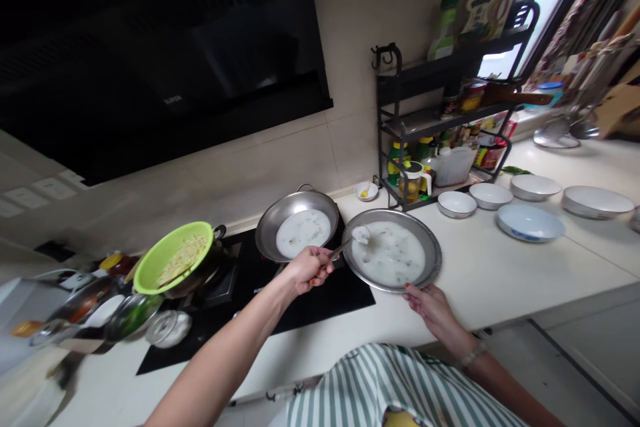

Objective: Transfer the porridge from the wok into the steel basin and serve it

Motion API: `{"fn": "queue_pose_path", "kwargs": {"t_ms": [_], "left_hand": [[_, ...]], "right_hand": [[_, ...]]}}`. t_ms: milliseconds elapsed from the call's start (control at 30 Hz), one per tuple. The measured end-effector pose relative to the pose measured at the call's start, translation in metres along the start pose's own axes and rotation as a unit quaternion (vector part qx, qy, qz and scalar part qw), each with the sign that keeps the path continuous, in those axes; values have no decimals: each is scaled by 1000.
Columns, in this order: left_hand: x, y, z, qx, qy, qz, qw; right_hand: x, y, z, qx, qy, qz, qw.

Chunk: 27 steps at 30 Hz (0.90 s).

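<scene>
Clearly, the left hand clamps its fingers on the ladle, whose handle slants far and right over the metal basin; the right hand touches the near rim, grip unclear.

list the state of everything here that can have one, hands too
Basin, part full of whitish liquid with lumps
Ladle, loaded, over the basin
Left hand, closed on the ladle's handle
Right hand, at the basin's near rim, grip unclear
Wok, part full of whitish liquid
Basket, holding pale shreds
Stove, cannot tell if on
</scene>
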<state>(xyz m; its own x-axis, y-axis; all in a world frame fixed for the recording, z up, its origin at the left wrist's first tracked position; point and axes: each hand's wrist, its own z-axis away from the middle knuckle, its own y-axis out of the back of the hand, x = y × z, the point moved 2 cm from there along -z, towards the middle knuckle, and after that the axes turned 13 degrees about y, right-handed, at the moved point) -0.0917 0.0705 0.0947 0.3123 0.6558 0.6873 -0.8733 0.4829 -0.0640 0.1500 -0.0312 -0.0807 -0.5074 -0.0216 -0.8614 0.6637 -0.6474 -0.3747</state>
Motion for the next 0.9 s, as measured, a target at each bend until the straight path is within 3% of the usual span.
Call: {"fn": "queue_pose_path", "kwargs": {"t_ms": [133,200,300,400,467,567,633,667,767,833,900], "left_hand": [[-6,-16,-10,61,-95,-170,979],[-6,-19,-12,101,-183,-274,939],[-8,-21,-11,153,-310,-393,852],[-15,-21,-14,169,-363,-439,804],[-19,-20,-17,159,-361,-425,815],[-19,-5,-22,137,-284,-306,898],[-15,16,-24,129,-206,-175,954],[-12,30,-25,134,-175,-114,969],[-4,78,-26,204,-126,-33,970],[-3,108,-28,282,-86,-70,953],[-5,130,-30,306,-71,-90,945]], "right_hand": [[-1,-1,0,-4,2,-7,1000],[-1,-1,0,-2,3,-8,1000],[0,0,0,0,3,-8,1000],[2,1,0,-3,4,-3,1000],[2,2,0,-3,4,2,1000],[2,2,-1,-2,4,4,1000],[2,1,-1,-2,6,6,1000],[2,1,-2,-2,7,8,1000],[1,1,-2,-6,7,11,1000],[2,1,-2,-8,6,11,1000],[2,2,-2,-7,8,13,1000]]}}
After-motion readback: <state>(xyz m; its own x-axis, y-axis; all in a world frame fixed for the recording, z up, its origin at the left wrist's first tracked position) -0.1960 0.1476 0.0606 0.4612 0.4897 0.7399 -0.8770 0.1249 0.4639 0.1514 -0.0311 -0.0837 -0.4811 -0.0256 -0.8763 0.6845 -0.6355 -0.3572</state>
